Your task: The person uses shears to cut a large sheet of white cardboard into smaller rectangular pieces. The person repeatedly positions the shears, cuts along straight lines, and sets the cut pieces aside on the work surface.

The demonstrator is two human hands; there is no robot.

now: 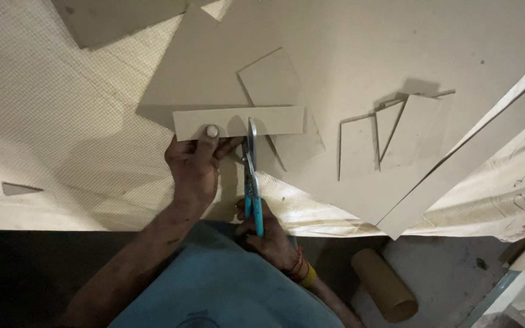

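The cardboard strip (238, 122), judged light, stiff and thin, is pinched at its 8 o'clock corner by the closed left hand (194, 163), while the scissors (251, 176), gripped by the right hand (268, 238), are set at its 6 o'clock edge.

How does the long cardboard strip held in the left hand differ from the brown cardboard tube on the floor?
The long flat cardboard strip is a thin, pale grey-beige rectangle; the brown cardboard tube is round, hollow and darker. The strip is pinned by the left hand on the work surface while the blue-handled shears in the right hand cut into it; the tube lies untouched on the floor. Both are cardboard.
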